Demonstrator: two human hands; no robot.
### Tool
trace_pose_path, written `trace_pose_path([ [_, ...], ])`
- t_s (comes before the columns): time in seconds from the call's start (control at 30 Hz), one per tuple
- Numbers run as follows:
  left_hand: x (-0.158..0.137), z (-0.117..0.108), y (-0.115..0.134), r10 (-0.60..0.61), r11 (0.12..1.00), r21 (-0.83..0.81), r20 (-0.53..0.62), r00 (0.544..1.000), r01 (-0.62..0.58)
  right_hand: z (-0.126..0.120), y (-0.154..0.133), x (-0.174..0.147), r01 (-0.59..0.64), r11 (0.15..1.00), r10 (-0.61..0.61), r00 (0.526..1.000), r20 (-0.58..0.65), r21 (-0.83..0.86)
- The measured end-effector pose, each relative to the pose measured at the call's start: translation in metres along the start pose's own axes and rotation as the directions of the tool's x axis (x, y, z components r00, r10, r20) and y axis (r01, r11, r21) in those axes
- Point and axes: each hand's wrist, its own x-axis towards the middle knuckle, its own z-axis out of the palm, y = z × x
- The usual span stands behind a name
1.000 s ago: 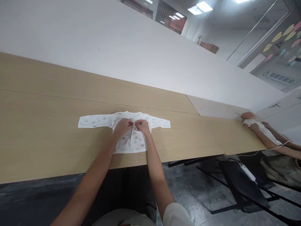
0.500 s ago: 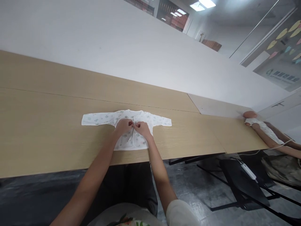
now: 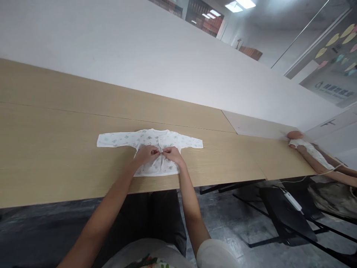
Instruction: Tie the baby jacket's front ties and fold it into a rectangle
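The left hand point(image 3: 146, 155) and right hand point(image 3: 173, 153) hide part of the shirt point(image 3: 152, 139); what they pinch is too small to tell. The table's point(image 3: 50, 160) left end is cut off.

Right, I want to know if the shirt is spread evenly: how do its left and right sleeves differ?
The left sleeve looks longer in this view than the right sleeve. The left sleeve's top edge runs nearly level, while the right sleeve's slopes down toward its cuff. Both are white with small prints and lie spread on the table.
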Motion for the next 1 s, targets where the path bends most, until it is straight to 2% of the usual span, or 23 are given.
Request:
trace_pose_path([
  [0.1, -0.001, 0.0004, 0.0005, 0.066, 0.993, 0.091, 0.045, 0.997, -0.07, -0.0008, 0.0056, 0.0, -0.059, 0.991, 0.057, 0.998, 0.023, 0.121],
  [0.27, 0.0003, 0.0031, -0.0035, 0.074, 0.996, 0.046, 0.041, 0.996, -0.076, 0.0027, 0.0103, 0.0025, -0.022, 0.984, 0.023, 1.0, -0.002, 0.179],
  [0.57, -0.0017, 0.0, -0.0002, 0.026, 0.996, -0.089, 0.053, 0.998, -0.021, 0.0038, 0.006, 0.0, 0.007, 0.967, -0.009, 1.0, 0.009, 0.253],
  [0.8, -0.0021, -0.0001, 0.0039, -0.032, 0.994, -0.1, 0.036, 0.999, 0.036, 0.0021, 0.0023, -0.0005, -0.047, 0.955, 0.042, 0.999, 0.025, 0.292],
  [1.0, -0.0038, 0.0005, 0.0031, -0.044, 0.989, -0.141, 0.028, 0.999, 0.048, 0.0041, 0.007, 0.0023, -0.022, 0.959, 0.019, 1.0, 0.016, 0.281],
])
